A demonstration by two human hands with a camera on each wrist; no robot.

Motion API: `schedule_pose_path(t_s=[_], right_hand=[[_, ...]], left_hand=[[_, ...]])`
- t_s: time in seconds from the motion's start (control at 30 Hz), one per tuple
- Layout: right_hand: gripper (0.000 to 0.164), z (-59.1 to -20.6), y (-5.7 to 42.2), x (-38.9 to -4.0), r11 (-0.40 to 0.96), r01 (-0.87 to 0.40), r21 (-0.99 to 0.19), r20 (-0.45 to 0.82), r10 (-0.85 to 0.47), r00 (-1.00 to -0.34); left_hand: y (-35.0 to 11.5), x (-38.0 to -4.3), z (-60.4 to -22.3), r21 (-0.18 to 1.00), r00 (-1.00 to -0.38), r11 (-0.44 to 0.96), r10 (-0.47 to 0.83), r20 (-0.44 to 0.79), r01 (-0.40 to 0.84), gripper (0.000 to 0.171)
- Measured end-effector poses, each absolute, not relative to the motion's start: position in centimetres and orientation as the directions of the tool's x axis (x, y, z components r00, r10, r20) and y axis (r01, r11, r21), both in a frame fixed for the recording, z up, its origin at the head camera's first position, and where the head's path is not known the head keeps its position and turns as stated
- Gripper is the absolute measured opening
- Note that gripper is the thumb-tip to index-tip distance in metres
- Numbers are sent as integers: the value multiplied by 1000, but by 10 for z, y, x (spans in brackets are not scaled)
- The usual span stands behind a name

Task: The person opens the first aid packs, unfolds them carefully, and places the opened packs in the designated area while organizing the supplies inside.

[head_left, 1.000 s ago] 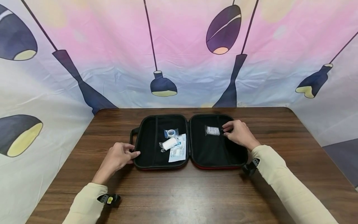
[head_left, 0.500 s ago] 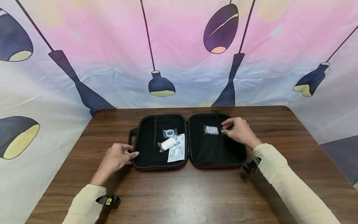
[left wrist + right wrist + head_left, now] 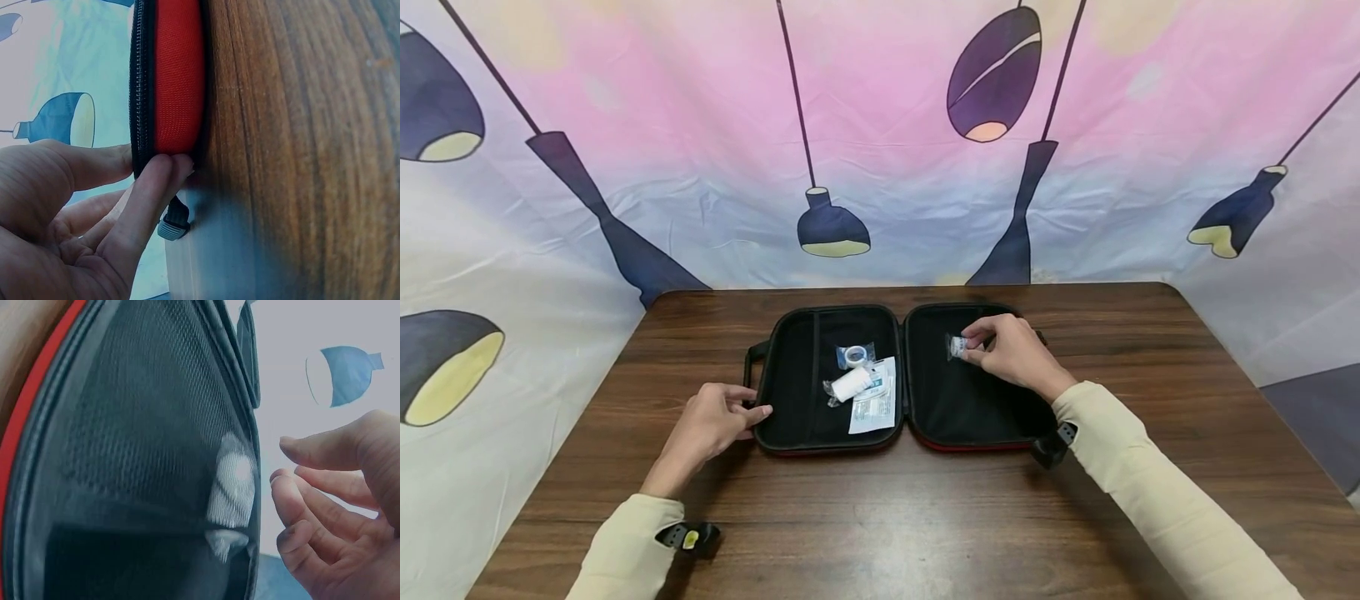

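A black case with red outer sides lies unfolded on the table. My left hand (image 3: 707, 425) pinches the outer edge of its left half (image 3: 790, 383), as the left wrist view confirms, with the thumb at the zipper and fingers on the red side (image 3: 180, 75). Over the right half (image 3: 947, 408) hovers my right hand (image 3: 1015, 354), fingers bent and spread apart from the thumb. Below them lies a white roll in clear wrap (image 3: 234, 481), partly covered in the head view. A gap shows between fingertips and roll in the right wrist view.
The left half holds a white tape ring in a blue-and-clear packet (image 3: 855, 357), a wrapped white roll (image 3: 852, 385) and flat printed packets (image 3: 874, 414). A carry handle (image 3: 756, 360) sticks out left. Behind the wooden table (image 3: 880, 517) hangs a printed cloth (image 3: 722, 167).
My right hand has moved left, from beside the wrapped roll to over it, covering its right part. The left hand keeps its place at the case edge.
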State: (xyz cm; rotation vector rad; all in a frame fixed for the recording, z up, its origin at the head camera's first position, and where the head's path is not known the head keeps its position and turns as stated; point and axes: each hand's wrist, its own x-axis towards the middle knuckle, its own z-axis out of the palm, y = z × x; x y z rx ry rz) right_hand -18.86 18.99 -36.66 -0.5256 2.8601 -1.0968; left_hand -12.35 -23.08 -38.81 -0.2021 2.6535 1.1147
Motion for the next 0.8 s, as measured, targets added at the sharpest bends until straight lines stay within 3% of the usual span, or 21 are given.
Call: schedule_pose_path(t_s=[0.8], right_hand=[[31,-368,121,-182,625,-423,-656,75,-503,-861]], left_hand=[[-229,-120,-387,684,-956,689,-46,-288,-239,54]])
